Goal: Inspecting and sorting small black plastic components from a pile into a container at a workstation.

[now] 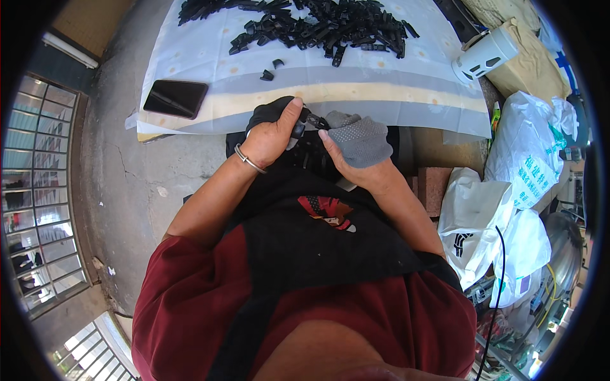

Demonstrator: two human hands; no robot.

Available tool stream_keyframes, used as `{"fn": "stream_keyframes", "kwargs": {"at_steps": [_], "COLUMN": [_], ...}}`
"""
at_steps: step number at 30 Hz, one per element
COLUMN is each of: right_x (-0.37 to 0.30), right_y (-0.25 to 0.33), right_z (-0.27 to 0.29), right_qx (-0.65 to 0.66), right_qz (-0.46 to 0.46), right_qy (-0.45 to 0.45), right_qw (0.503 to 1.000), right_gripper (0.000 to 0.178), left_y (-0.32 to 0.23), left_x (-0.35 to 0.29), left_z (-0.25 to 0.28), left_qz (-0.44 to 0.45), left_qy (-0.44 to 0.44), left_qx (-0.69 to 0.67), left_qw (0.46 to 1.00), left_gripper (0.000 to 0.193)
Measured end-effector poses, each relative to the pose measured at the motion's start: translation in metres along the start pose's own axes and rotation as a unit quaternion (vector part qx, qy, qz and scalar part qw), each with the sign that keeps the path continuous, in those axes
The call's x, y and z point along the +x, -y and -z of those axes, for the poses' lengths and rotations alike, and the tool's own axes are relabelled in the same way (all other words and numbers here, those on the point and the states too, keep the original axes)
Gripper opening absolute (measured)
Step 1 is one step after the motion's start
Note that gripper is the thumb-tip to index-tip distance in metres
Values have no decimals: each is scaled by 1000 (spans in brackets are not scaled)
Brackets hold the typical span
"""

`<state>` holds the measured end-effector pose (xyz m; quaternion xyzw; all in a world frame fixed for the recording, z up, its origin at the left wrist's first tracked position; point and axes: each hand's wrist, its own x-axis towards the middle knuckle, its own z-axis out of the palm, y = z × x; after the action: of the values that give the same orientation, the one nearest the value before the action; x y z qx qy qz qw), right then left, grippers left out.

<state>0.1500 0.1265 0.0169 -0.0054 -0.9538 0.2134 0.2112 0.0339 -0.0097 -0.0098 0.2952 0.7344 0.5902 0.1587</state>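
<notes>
Just off the table's near edge, both hands meet at a small black plastic piece (314, 120). My left hand (272, 132) wears a black covering over the fingers, its thumb bare, and closes round one end of the piece. My right hand (356, 145), in a grey dotted glove with a bare thumb, pinches the other end. The fingers partly hide the piece, so its exact kind does not show. A large heap of similar black plastic pieces (330, 28) lies at the table's far side. One loose piece (267, 75) lies nearer to me, with another beside it.
The table carries a pale patterned cloth (210, 60). A dark phone (176, 99) rests at its near left corner, and a white cylindrical container (485, 54) is at the right. White bags (527, 149) crowd the right side beside bricks (435, 190). A barred window (41, 190) is at left.
</notes>
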Motion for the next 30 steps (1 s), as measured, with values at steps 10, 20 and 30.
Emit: {"fn": "stream_keyframes", "kwargs": {"at_steps": [10, 20, 30], "right_x": [9, 5, 42], "right_y": [13, 4, -53], "right_z": [13, -7, 18], "right_qx": [-154, -159, -177], "right_qz": [31, 110, 4], "right_qy": [45, -13, 101], "right_qw": [987, 981, 979], "right_gripper": [23, 19, 23], "left_y": [-15, -18, 2], "left_x": [-1, -12, 15], "left_z": [0, -16, 23], "left_qz": [-56, -159, 227], "left_qy": [7, -14, 143], "left_qx": [100, 221, -196], "left_qw": [993, 962, 943], "left_gripper": [36, 26, 23]}}
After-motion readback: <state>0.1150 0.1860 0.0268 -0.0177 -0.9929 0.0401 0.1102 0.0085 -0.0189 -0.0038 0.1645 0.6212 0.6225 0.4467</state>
